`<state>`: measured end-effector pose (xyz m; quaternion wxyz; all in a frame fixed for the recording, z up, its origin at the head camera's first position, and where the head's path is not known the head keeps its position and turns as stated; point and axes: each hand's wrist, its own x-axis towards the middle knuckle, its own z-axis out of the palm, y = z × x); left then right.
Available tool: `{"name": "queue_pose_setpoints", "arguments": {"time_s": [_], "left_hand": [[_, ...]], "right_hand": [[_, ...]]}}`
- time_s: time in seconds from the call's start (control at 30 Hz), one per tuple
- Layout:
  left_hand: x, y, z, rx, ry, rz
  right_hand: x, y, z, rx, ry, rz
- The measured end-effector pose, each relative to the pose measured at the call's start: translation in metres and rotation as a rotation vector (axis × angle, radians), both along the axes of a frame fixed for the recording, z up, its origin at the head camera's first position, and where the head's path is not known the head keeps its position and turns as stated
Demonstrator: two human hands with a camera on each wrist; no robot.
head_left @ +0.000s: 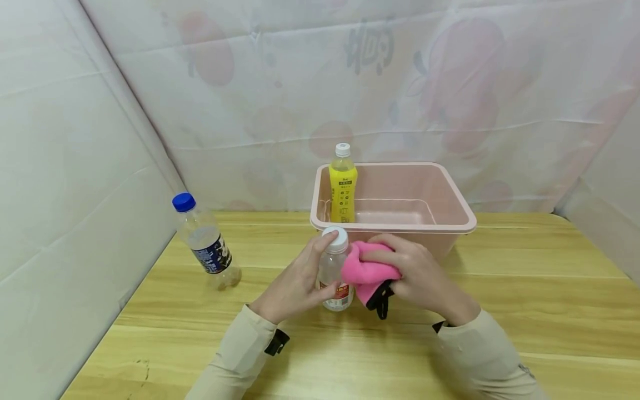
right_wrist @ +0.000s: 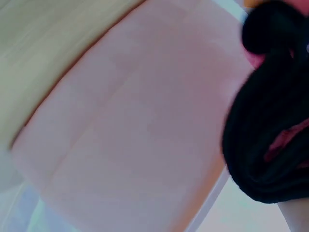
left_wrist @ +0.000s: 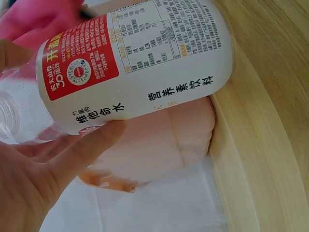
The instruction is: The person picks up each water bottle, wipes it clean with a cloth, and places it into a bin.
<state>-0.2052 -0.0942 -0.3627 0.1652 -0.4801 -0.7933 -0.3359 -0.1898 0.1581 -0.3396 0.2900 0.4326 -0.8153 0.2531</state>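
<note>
My left hand (head_left: 295, 286) holds a clear bottle (head_left: 338, 301) with a white cap, index finger near the cap and thumb across the side. The bottle stands upright in front of the pink basin. In the left wrist view its red and white label (left_wrist: 140, 63) fills the upper middle, with the thumb along its edge. A bunched pink cloth (head_left: 367, 269) with black trim and a small loop is gripped in my right hand (head_left: 425, 278), right against the bottle's right side. The right wrist view shows mostly the cloth's black trim (right_wrist: 246, 159).
Behind the hands sits the pink basin (head_left: 395, 228), with a yellow-labelled bottle (head_left: 343, 191) upright in its left end. To the left, a clear bottle (head_left: 212, 253) with a blue cap stands on the wooden table (head_left: 165, 344). Pale printed fabric (head_left: 300, 83) hangs along the back.
</note>
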Motion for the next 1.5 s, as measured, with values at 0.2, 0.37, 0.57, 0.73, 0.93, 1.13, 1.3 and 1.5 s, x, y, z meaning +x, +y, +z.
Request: {"name": "queue_pose_setpoints", "arguments": {"time_s": [0.2, 0.37, 0.57, 0.73, 0.93, 1.13, 1.3, 1.5], "left_hand": [[-0.001, 0.000, 0.000, 0.003, -0.003, -0.025], [0.000, -0.001, 0.000, 0.010, -0.021, -0.041], [0.002, -0.002, 0.000, 0.026, -0.039, -0.030], [0.005, 0.001, 0.000, 0.039, -0.035, 0.016], [0.006, 0.001, 0.001, 0.036, -0.035, 0.032], [0.005, 0.001, 0.002, 0.035, -0.050, 0.034], [0.005, 0.002, 0.002, 0.037, -0.044, 0.042], [0.004, 0.001, 0.001, 0.036, -0.038, 0.037]], "right_hand": [[0.001, -0.002, 0.004, -0.124, 0.023, 0.032], [0.001, -0.002, 0.003, -0.112, 0.022, 0.035], [0.001, -0.002, 0.003, -0.093, 0.043, 0.033], [0.002, -0.001, 0.003, -0.084, 0.038, 0.017], [0.002, -0.002, 0.002, -0.056, 0.012, 0.016], [0.003, -0.002, -0.008, 0.145, -0.183, -0.035], [0.002, -0.007, -0.022, 0.375, -0.358, -0.078], [0.001, -0.011, -0.031, 0.412, -0.378, -0.078]]}}
